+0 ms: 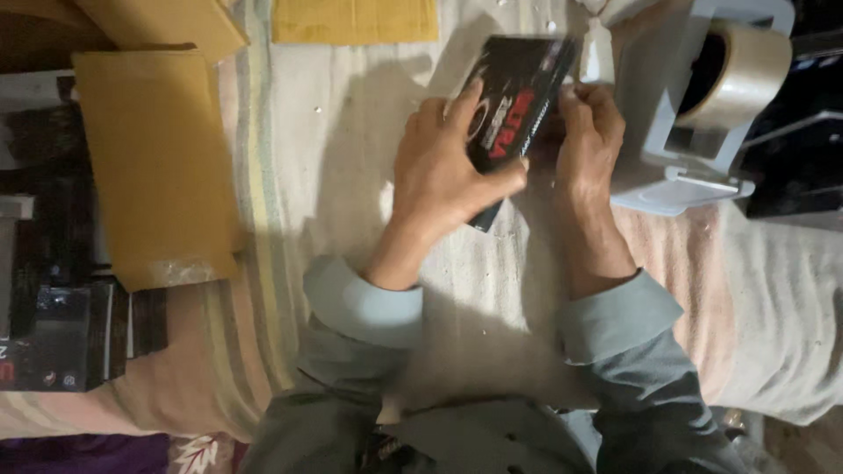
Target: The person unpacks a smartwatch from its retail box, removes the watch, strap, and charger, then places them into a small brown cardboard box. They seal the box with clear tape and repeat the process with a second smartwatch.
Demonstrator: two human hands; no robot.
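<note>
black box (518, 96) blurred, tape dispenser (702, 105) cut off

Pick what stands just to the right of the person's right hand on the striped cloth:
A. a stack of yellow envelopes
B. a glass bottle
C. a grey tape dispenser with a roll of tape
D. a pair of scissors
C: beside the right hand, which grips the black box together with the left hand, stands a grey tape dispenser holding a roll of tape; the yellow envelopes lie far to the left.
</note>
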